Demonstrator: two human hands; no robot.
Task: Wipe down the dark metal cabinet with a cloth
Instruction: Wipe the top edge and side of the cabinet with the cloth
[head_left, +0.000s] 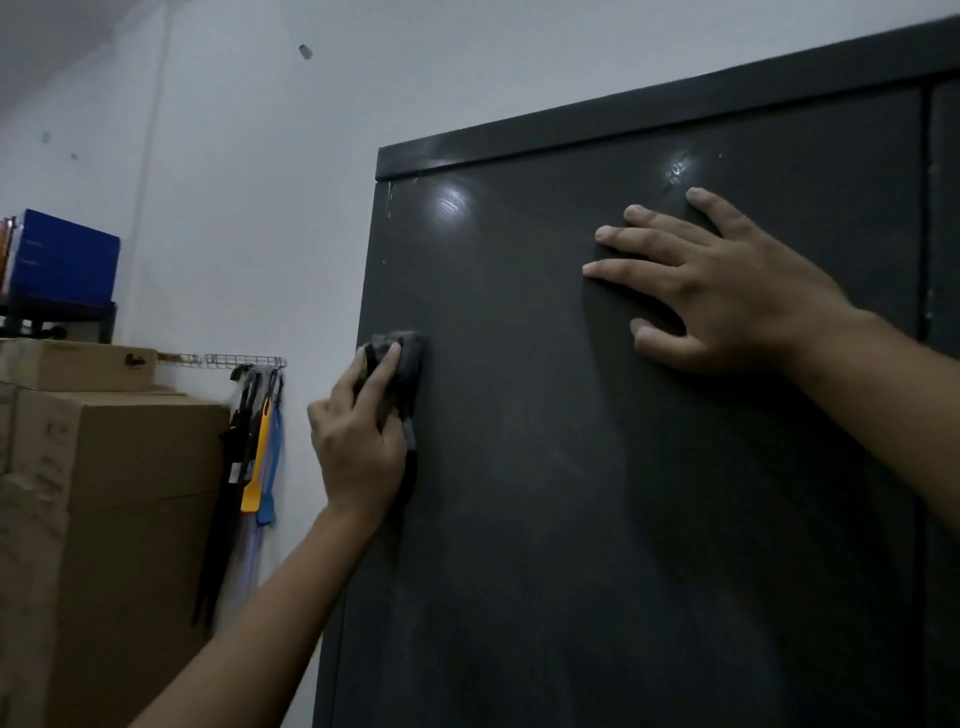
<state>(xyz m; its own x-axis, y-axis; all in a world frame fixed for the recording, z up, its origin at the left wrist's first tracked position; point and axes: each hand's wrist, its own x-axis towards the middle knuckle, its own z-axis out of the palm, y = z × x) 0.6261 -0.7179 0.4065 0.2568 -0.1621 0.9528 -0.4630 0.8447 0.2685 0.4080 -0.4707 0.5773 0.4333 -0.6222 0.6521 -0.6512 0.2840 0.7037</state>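
Note:
The tall dark metal cabinet (571, 493) fills the right two thirds of the view, its door face dull with smears and two bright light reflections near the top. My left hand (358, 441) grips a bunched dark grey cloth (405, 356) and presses it against the door close to the cabinet's left edge. My right hand (727, 291) lies flat on the upper part of the door with fingers spread and straight, holding nothing. Part of the cloth hangs down behind my left palm.
Stacked cardboard boxes (119, 519) stand left of the cabinet. On the white wall between them a wire rack (244, 360) holds black, yellow and blue hanging tools (254, 467). A blue box (65, 257) sits on a dark shelf at the far left.

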